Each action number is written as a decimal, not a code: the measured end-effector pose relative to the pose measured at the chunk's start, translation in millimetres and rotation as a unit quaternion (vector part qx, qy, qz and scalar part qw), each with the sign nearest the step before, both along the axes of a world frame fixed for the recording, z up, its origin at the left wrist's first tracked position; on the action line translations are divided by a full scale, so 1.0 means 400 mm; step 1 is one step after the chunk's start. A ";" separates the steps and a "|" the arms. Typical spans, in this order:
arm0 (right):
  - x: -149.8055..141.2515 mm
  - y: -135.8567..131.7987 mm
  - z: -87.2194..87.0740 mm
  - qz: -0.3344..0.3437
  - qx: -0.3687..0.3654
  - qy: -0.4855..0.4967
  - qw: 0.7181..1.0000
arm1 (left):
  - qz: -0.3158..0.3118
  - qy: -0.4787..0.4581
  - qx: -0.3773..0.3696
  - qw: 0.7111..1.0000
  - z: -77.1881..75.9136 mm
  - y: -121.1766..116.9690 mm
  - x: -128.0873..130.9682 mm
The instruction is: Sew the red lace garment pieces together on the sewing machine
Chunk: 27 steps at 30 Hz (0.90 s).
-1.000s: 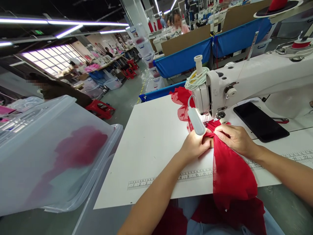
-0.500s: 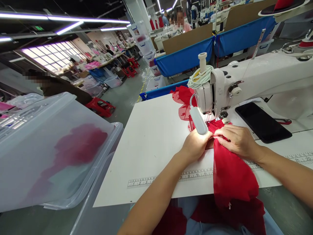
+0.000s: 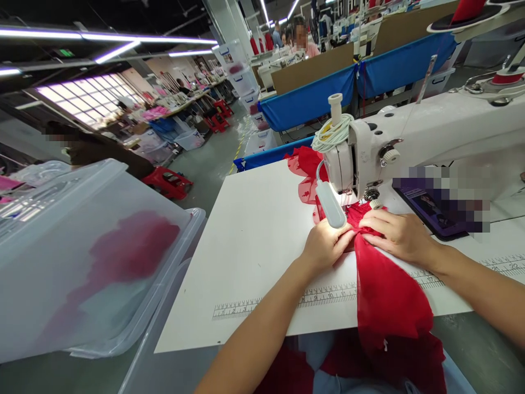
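Observation:
Sheer red fabric (image 3: 388, 290) runs from beneath the sewing machine (image 3: 365, 148) down over the table's front edge onto my lap. My left hand (image 3: 327, 243) grips its gathered edge just in front of the needle area, partly behind the small lamp (image 3: 330, 204). On the other side, my right hand (image 3: 396, 235) has its fingers bent and pressed on the same cloth, close to the left fingertips. A scalloped part of the fabric lies behind the machine head. The needle and presser foot are mostly hidden.
A phone (image 3: 435, 210) with a lit screen lies right of my right hand. The white table (image 3: 246, 241) carries a printed ruler along its front. Left of it stands a translucent bin (image 3: 82, 262) with red cloth inside. Other people sit at workstations beyond.
The phone's screen has lit up. My right fingers have shifted from a pinch on the cloth's edge to lying more over it. Both hands stay in nearly the same place.

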State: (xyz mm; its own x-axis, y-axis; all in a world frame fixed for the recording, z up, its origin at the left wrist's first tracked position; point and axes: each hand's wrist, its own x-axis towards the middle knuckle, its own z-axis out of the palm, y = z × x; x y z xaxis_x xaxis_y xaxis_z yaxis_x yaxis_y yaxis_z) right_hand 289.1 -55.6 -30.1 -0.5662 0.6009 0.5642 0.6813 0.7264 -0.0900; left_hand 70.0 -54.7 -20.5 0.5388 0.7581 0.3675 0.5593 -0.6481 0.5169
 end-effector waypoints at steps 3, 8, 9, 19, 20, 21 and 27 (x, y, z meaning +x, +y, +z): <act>0.004 -0.002 0.005 -0.020 -0.016 0.001 1.000 | -0.002 -0.023 -0.009 1.000 -0.002 0.000 -0.005; -0.006 -0.007 0.019 -0.075 -0.113 0.061 0.989 | 0.030 -0.078 -0.035 0.996 -0.022 0.005 -0.005; -0.008 -0.006 0.020 -0.085 -0.134 0.071 0.985 | 0.030 -0.087 -0.038 0.995 -0.026 0.006 -0.005; -0.007 -0.013 0.010 -0.017 -0.088 0.108 0.990 | 0.005 -0.035 0.000 0.999 -0.025 0.003 -0.007; -0.007 -0.014 0.010 -0.012 -0.100 0.087 0.991 | 0.005 -0.030 0.004 1.000 -0.025 0.003 -0.007; -0.008 -0.014 0.010 -0.009 -0.111 0.068 0.991 | 0.006 -0.025 0.009 1.000 -0.024 0.002 -0.008; -0.001 -0.006 0.010 -0.004 -0.113 0.000 0.994 | -0.013 0.030 0.073 0.997 -0.025 0.004 -0.009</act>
State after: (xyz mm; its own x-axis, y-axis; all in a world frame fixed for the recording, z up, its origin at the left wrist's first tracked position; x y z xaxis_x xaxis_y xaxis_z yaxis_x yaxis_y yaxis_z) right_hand 288.8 -57.9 -26.1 -0.5600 0.7177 0.4139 0.6875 0.6814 -0.2512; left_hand 66.2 -53.2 -30.3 0.5813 0.6849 0.4393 0.5682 -0.7281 0.3833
